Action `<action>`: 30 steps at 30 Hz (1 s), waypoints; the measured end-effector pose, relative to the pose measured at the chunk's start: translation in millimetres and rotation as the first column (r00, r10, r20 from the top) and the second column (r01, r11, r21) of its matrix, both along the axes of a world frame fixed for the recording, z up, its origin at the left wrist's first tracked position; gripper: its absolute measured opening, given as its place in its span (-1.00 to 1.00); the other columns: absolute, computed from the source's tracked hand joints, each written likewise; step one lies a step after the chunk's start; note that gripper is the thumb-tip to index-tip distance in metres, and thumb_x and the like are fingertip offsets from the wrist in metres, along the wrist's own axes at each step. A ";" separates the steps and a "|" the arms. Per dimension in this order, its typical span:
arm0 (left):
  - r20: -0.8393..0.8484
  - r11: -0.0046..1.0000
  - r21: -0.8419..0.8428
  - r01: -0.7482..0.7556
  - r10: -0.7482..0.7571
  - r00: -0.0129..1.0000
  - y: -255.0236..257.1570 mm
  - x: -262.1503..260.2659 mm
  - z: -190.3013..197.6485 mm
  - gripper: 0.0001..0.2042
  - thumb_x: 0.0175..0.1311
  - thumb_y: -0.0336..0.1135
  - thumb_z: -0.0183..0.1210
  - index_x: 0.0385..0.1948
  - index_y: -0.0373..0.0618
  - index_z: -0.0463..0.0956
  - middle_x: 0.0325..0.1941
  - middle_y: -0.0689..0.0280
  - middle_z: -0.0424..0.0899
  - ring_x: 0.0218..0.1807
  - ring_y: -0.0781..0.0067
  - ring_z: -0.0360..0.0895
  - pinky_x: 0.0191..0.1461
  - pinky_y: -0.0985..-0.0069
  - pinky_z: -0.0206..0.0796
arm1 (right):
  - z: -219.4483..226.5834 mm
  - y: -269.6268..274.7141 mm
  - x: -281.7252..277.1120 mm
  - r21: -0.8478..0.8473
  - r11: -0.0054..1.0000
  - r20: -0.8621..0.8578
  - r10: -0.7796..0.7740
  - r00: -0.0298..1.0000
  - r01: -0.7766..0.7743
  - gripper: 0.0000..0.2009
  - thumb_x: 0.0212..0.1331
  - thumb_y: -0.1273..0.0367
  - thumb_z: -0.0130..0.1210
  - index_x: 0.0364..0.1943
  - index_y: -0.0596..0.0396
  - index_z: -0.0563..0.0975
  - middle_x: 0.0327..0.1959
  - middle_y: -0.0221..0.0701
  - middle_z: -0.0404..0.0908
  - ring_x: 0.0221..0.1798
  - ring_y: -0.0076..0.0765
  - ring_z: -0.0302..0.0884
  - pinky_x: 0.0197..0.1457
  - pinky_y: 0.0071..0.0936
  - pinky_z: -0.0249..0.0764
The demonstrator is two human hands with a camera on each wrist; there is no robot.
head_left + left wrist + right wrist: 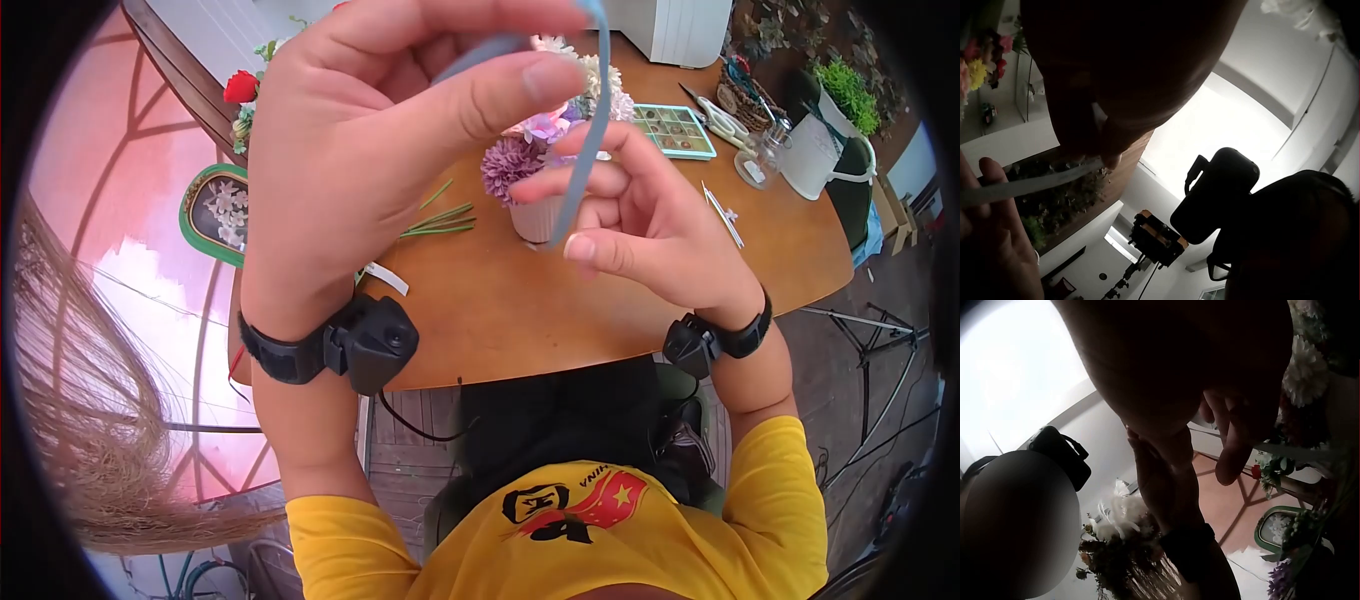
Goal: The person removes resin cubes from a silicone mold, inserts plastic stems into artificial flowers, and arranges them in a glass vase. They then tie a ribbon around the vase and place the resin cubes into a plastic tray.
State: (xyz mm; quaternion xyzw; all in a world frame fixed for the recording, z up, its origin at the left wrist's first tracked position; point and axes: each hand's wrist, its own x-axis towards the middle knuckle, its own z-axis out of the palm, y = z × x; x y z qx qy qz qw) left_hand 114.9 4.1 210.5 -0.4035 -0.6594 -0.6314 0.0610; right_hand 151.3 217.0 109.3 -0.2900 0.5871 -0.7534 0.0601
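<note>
A narrow grey-blue ribbon [588, 150] runs down from the fingertips of my left hand [350, 160], which pinches it between thumb and forefinger high above the table. Its lower end hangs by the thumb tip of my right hand [665, 225]. The right fingers are loosely bent, and the ribbon passes in front of them without being gripped. In the left wrist view the ribbon [1035, 184] stretches from the left fingertips across the right hand [1004, 244]. Behind both hands stands a pale pot [535, 224] with purple flowers [510, 168], partly hidden.
Green stems [440, 222] and a white strip [388, 278] lie on the wooden table [500, 320]. Farther right are a compartment box [675, 132], scissors [722, 120], a glass bottle [755, 165] and a white watering can [815, 150]. A green-framed oval piece [215, 210] is at left.
</note>
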 end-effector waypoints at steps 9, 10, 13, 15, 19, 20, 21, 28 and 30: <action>-0.167 0.976 0.096 -0.195 0.209 0.964 -16.1 -56.0 -41.9 -0.83 0.28 -0.45 0.41 -0.23 -0.25 0.58 -0.19 0.29 0.72 -0.25 0.66 0.61 -0.20 0.66 0.48 | 0.2 55.6 -22.3 0.063 0.958 -0.143 -0.268 0.953 0.279 -0.76 0.48 0.38 0.13 0.13 0.11 0.50 -0.24 -0.48 0.73 -0.21 -0.70 0.57 -0.16 -0.67 0.39; -0.108 0.970 0.093 -0.223 0.232 0.967 -18.5 -63.2 -49.5 -0.81 0.29 -0.43 0.41 -0.25 -0.24 0.55 -0.20 0.29 0.70 -0.28 0.67 0.59 -0.22 0.65 0.47 | -3.0 63.5 -32.0 0.018 0.948 -0.137 -0.313 0.940 0.318 -0.76 0.49 0.37 0.13 0.13 0.11 0.49 -0.23 -0.48 0.73 -0.22 -0.71 0.55 -0.17 -0.68 0.36; -0.060 0.950 0.145 -0.277 0.288 0.956 -15.9 -84.8 -74.7 -0.79 0.32 -0.40 0.40 -0.25 -0.21 0.51 -0.23 0.30 0.67 -0.32 0.68 0.57 -0.24 0.63 0.45 | -16.3 69.2 -59.3 -0.079 0.907 -0.159 -0.421 0.893 0.414 -0.79 0.50 0.35 0.11 0.11 0.08 0.49 -0.22 -0.49 0.72 -0.26 -0.73 0.48 -0.18 -0.68 0.33; -0.062 0.937 0.148 -0.318 0.329 0.942 -13.3 -94.4 -91.0 -0.82 0.37 -0.37 0.36 -0.21 -0.22 0.52 -0.28 0.34 0.63 -0.32 0.66 0.57 -0.23 0.61 0.47 | -32.4 65.6 -73.7 -0.159 0.859 -0.099 -0.504 0.858 0.487 -0.82 0.52 0.34 0.09 0.07 0.07 0.48 -0.21 -0.49 0.71 -0.31 -0.72 0.43 -0.24 -0.69 0.33; -0.030 0.933 0.065 -0.354 0.356 0.934 -8.0 -111.6 -119.6 -0.81 0.45 -0.32 0.29 -0.14 -0.26 0.56 -0.30 0.40 0.60 -0.32 0.64 0.57 -0.23 0.62 0.45 | -49.7 59.0 -80.1 -0.127 0.789 -0.042 -0.609 0.792 0.601 -0.81 0.52 0.33 0.10 0.07 0.10 0.49 -0.18 -0.45 0.71 -0.36 -0.72 0.42 -0.35 -0.72 0.31; 0.000 0.934 0.095 -0.345 0.346 0.938 -6.3 -115.8 -128.1 -0.81 0.45 -0.31 0.28 -0.15 -0.26 0.55 -0.31 0.40 0.60 -0.32 0.64 0.56 -0.23 0.62 0.45 | -53.9 56.6 -81.0 -0.106 0.770 -0.071 -0.637 0.768 0.629 -0.81 0.52 0.34 0.11 0.06 0.10 0.49 -0.17 -0.44 0.71 -0.38 -0.72 0.42 -0.37 -0.72 0.31; 0.024 0.933 0.131 -0.335 0.335 0.942 -4.0 -121.1 -135.4 -0.80 0.46 -0.30 0.28 -0.15 -0.26 0.55 -0.31 0.40 0.60 -0.32 0.64 0.56 -0.23 0.63 0.45 | -55.9 55.1 -84.2 -0.090 0.750 -0.109 -0.662 0.742 0.656 -0.81 0.51 0.34 0.11 0.06 0.11 0.50 -0.17 -0.43 0.71 -0.39 -0.71 0.41 -0.38 -0.73 0.31; 0.212 0.932 0.068 -0.356 0.335 0.918 5.7 -128.7 -173.0 -0.77 0.49 -0.20 0.25 -0.15 -0.22 0.55 -0.36 0.42 0.60 -0.34 0.66 0.54 -0.24 0.64 0.42 | -67.1 50.7 -95.6 0.052 0.656 -0.086 -0.748 0.658 0.753 -0.82 0.47 0.35 0.17 -0.02 0.16 0.57 -0.21 -0.44 0.73 -0.40 -0.71 0.44 -0.35 -0.70 0.37; 0.255 0.941 0.020 -0.339 0.323 0.911 4.1 -127.4 -178.1 -0.80 0.48 -0.25 0.25 -0.19 -0.20 0.55 -0.37 0.45 0.61 -0.35 0.72 0.49 -0.27 0.65 0.37 | -74.7 51.9 -98.3 0.162 0.675 -0.101 -0.714 0.693 0.720 -0.83 0.45 0.34 0.19 -0.06 0.15 0.60 -0.24 -0.47 0.73 -0.38 -0.72 0.45 -0.34 -0.69 0.38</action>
